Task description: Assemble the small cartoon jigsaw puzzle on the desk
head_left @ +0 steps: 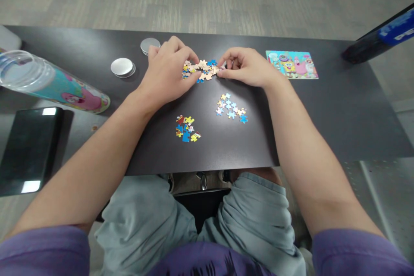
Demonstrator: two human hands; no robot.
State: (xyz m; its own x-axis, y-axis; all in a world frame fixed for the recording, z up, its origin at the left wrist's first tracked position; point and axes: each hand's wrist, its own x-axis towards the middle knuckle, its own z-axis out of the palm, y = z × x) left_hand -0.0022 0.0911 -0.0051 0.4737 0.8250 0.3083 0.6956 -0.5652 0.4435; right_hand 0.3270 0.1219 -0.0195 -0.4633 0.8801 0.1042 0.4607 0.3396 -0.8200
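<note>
A pile of small jigsaw pieces (207, 67), several of them showing bare cardboard backs, lies between my two hands toward the table's far side. My left hand (173, 67) rests at the pile's left edge, its thumb and forefinger apart with loose pieces between them. At the pile's right edge, my right hand (242, 67) has its thumb and forefinger drawn together around a jigsaw piece (221, 68), the other fingers curled. Nearer me are two loose groups: mostly blue pieces (231, 105) on the right and yellow, red and blue pieces (186, 129) on the left.
A colourful cartoon picture card (293, 64) lies right of my right hand. Round silvery lids (122, 67) sit at the left, beside a clear-topped cartoon tube (64, 84) lying down. A black tablet-like device (29, 151) is far left; a dark-blue cylinder (381, 34) stands far right.
</note>
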